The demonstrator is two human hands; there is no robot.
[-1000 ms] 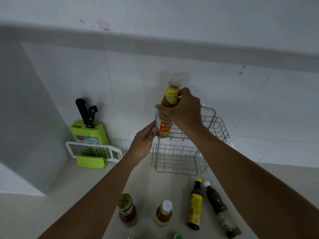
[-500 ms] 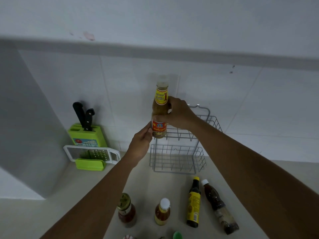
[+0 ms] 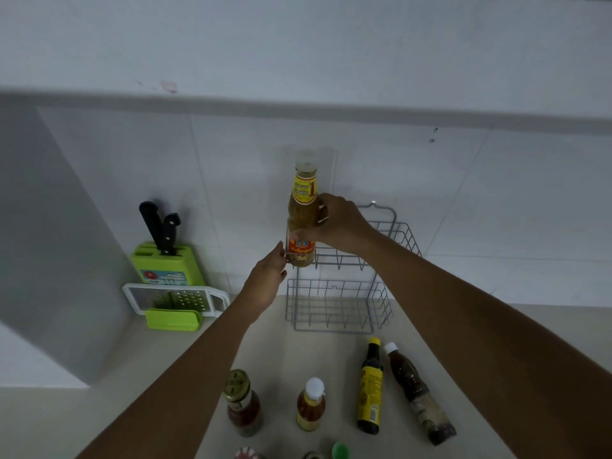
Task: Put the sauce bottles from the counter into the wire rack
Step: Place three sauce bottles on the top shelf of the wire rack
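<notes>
The tall bottle [image 3: 303, 213], clasped in the right hand [image 3: 337, 225] and steadied below by left hand [image 3: 266, 279] fingertips, has shifted to the wire rack [image 3: 341, 293]'s left corner, nearly seated

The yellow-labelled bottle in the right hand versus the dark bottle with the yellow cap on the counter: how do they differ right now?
The held bottle has pale amber contents and a clear cap; the dark bottle looks almost black with a yellow cap. The held bottle is gripped by the right hand at the top tier of the wire rack, with the left hand at its base; the dark bottle stands untouched on the counter. Both are upright, capped and yellow-labelled.
</notes>
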